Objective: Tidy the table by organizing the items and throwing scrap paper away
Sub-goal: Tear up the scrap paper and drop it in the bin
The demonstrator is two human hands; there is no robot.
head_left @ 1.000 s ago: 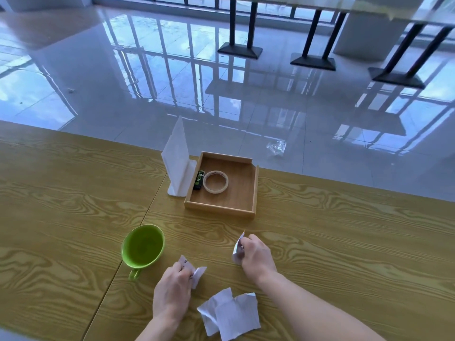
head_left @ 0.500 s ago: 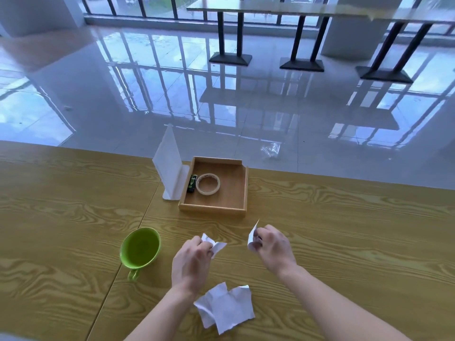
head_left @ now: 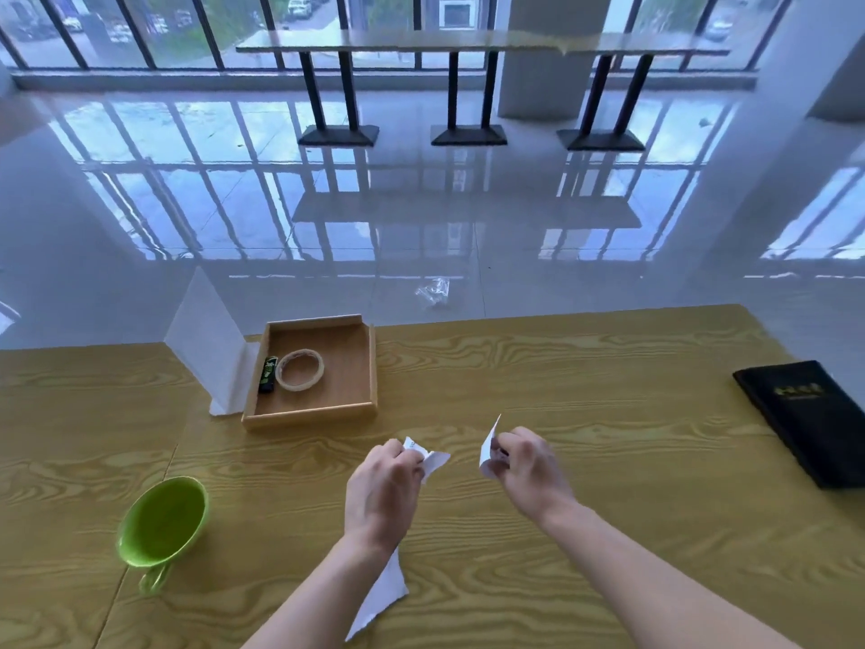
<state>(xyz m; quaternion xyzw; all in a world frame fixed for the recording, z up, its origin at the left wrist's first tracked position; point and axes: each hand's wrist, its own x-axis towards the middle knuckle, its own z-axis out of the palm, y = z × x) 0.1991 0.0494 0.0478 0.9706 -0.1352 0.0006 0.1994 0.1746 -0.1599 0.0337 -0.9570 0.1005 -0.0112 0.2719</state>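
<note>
Wooden table [head_left: 585,363] fills the lower half of my view.

Black folder [head_left: 810,419] lies at 3 o'clock from the hands, near the right edge. It has gold lettering on the cover that I can't read.

Wooden tray [head_left: 362,367] sits at 11 o'clock, with a clear sign stand [head_left: 206,339] upright and touching its left side.

Green cup [head_left: 161,522] is at 9 o'clock, tilted, handle toward me.

Left hand [head_left: 381,489] has its fingers curled, pinching a small scrap [head_left: 434,460] that sticks out past the fingertips toward 2 o'clock. The scrap has faint print, illegible.

Right hand [head_left: 529,470] is just beside it, apart. Thumb and fingertips pinch a second scrap [head_left: 489,445], which stands up at 11 o'clock from the knuckles.

A larger torn sheet [head_left: 384,597] lies flat on the table at 6 o'clock, partly under the left forearm.

In the tray are a tape roll [head_left: 299,370] and, at its 9 o'clock against the wall, a lighter [head_left: 267,374]. The lighter has a green label, too small to read.
</note>
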